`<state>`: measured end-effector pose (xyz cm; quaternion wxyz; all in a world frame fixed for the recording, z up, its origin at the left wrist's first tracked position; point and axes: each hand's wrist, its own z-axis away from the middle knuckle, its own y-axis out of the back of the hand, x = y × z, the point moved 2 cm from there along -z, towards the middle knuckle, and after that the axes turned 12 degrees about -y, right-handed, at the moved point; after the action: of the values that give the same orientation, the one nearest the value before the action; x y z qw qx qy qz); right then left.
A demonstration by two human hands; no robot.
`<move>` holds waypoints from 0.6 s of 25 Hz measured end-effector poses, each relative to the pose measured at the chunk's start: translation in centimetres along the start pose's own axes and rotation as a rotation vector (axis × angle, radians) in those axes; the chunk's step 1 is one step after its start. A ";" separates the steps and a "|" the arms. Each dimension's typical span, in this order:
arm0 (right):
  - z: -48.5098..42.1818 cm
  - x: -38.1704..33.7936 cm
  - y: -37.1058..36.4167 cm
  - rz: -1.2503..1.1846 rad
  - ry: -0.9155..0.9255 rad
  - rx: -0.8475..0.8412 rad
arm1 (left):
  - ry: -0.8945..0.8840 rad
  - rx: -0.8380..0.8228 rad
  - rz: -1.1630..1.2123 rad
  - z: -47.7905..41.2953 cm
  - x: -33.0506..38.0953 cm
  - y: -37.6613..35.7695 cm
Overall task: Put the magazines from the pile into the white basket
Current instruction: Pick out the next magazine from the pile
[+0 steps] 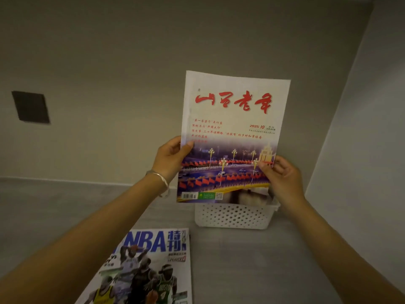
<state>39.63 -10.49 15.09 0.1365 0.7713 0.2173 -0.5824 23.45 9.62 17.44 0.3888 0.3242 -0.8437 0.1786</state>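
I hold a white magazine [232, 132] with red calligraphy and a night street photo upright in the air, cover facing me. My left hand [169, 160] grips its left edge and my right hand [279, 175] grips its right edge. Its bottom edge hangs just above the white perforated basket [232, 217], which stands on the grey floor near the wall corner. Something blurred lies inside the basket. An NBA magazine [153, 266] tops the pile on the floor at lower left, partly under my left forearm.
A beige wall runs behind, with a dark square plate [30, 106] at the left. A second wall closes in on the right beside the basket. Grey floor [252, 260] stretches between the pile and the basket.
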 end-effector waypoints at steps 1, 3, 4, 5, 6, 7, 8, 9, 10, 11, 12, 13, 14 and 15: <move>-1.2 0.2 0.6 0.003 0.024 0.040 | -0.013 0.021 -0.018 -1.2 -0.6 -0.9; -2.9 1.4 1.5 -0.005 0.048 0.108 | -0.029 0.065 -0.031 -2.7 -1.9 -2.1; -3.7 2.1 1.9 -0.004 0.055 0.136 | -0.032 0.079 -0.021 -3.3 -2.6 -2.7; -4.3 2.9 2.2 -0.003 0.056 0.159 | -0.030 0.090 -0.008 -3.7 -3.4 -3.3; -4.9 3.6 2.4 -0.007 0.053 0.174 | -0.023 0.097 0.005 -4.0 -4.3 -3.8; -5.5 4.3 2.5 -0.012 0.046 0.181 | -0.019 0.104 0.011 -4.2 -5.1 -4.2; -5.9 4.9 2.7 -0.007 0.041 0.182 | -0.015 0.104 0.011 -4.2 -5.9 -4.6; -6.2 5.6 2.8 0.012 0.035 0.181 | -0.006 0.098 0.010 -4.2 -6.8 -4.8; -6.5 6.2 3.0 0.049 0.028 0.181 | 0.010 0.090 0.011 -4.0 -7.6 -4.9; -6.8 6.9 3.1 0.104 0.018 0.181 | 0.027 0.084 0.011 -3.8 -8.4 -4.8; -7.0 7.5 3.3 0.173 0.005 0.178 | 0.035 0.078 -0.002 -3.6 -9.2 -4.5; -7.1 8.1 3.4 0.244 -0.011 0.170 | 0.036 0.071 -0.034 -3.3 -10.0 -4.2; -7.3 8.6 3.4 0.306 -0.029 0.157 | 0.037 0.061 -0.076 -3.1 -10.6 -3.8; -7.5 9.0 3.4 0.358 -0.047 0.143 | 0.044 0.054 -0.116 -2.9 -11.2 -3.4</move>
<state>49.65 -8.44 8.48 0.1877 0.7915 0.0312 -0.5808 32.86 13.33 10.82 0.4079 0.3787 -0.8098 0.1854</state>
